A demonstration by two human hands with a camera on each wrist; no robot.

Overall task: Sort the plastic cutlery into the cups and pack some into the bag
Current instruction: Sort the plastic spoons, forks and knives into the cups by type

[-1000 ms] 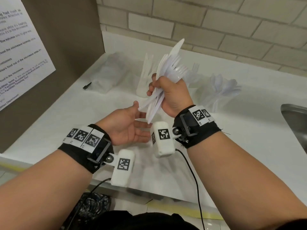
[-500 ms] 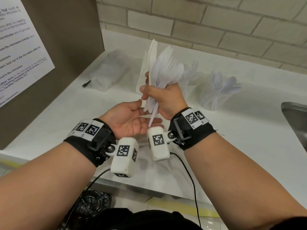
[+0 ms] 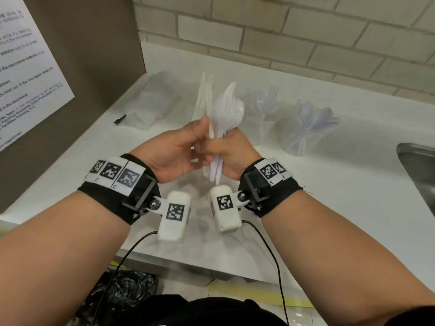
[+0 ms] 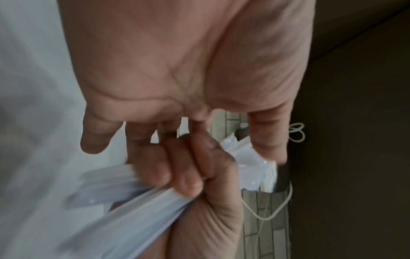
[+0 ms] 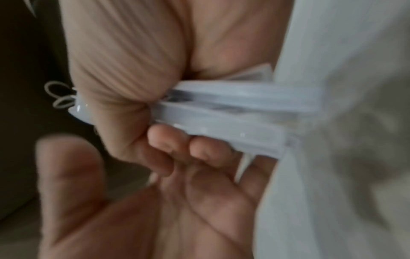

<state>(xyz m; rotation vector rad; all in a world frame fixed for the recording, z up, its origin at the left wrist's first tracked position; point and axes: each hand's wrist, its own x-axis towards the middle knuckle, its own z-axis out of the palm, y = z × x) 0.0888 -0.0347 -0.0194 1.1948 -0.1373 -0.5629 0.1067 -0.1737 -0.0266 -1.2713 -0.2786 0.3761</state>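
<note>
A: Whereabouts of the cutlery right now?

B: Partly sorted, by the look of it. Forks standing in one clear cup (image 3: 266, 128), spoons in the cup beside it (image 3: 303, 140), both on the table (image 3: 329, 189) near the wall. A mixed bundle (image 3: 226, 114) held above the table, heads up, handle ends hanging below the fist.

A: Held how?

B: Clenched round mid-handle by the right hand (image 3: 231, 151). Wrapped from the other side by the left hand (image 3: 174, 151), thumb (image 3: 203, 124) pressed to the necks, fingers (image 4: 95, 138) curled in behind the right hand's. Cannot tell whether picking out a single piece or just steadying the lot.

A: Feel of the stuff?

B: Probably very light, thin and glossy, so slippery piece against piece. Stiff along the handle, yet springy and liable to snap if bent hard. Tines likely the weakest part.

A: Best place to take hold?

B: On the handle, just under the head, for drawing one piece out. Firm squeeze lower down on the rest, to stop neighbours sliding along with it. Never by the tines or a knife edge.

A: And dropping into the cups?

B: Handle first, gently. Light cups, top-heavy once filled, easily tipped by a careless knock.

A: The bag?

B: Crumpled clear bag (image 3: 153, 102) at the back left of the table, well apart from both hands. Soft and floppy; likely to need one hand at the mouth while feeding handles in with the other.
</note>
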